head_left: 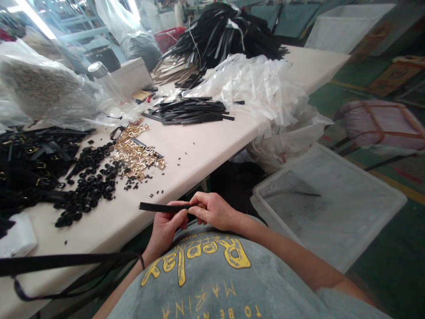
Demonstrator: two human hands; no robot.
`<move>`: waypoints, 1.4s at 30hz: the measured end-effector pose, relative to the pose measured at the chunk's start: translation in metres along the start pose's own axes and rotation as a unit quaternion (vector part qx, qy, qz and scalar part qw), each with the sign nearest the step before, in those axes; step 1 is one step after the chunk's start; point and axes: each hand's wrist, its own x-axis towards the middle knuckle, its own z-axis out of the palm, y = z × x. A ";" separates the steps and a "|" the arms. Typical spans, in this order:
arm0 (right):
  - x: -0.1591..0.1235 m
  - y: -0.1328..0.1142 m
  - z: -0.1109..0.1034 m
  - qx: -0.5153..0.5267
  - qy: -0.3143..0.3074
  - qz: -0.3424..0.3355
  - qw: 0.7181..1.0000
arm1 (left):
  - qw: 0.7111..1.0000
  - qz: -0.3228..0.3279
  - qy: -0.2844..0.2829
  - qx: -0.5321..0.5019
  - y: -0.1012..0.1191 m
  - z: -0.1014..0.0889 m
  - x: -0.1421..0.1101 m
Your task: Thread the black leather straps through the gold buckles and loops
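Observation:
A short black strap [152, 207] is held level in front of my body, just off the table's front edge. My left hand [167, 227] is closed around its middle, thumb on top, and the free end points left. At the other end, my right hand [214, 212] pinches the strap, its fingertips meeting the left thumb. A small gold glint shows by the right fingers; the part itself is mostly hidden. Nearest on the table are gold buckles [137, 155], a heap of small black loops [96, 184] and tiny black bits [156, 193].
Cut black straps [191, 111] lie mid-table, with a large strap bundle [219, 33] behind. Finished-looking buckled straps [36, 164] are heaped at left. Plastic sheeting [252, 84] drapes over the right edge. A white bin [332, 208] stands at my right; black straps [66, 263] hang lower left.

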 end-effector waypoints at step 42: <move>0.006 0.017 0.005 0.130 0.119 -0.098 0.979 | 0.989 -0.078 -0.007 -0.124 0.012 0.008 0.011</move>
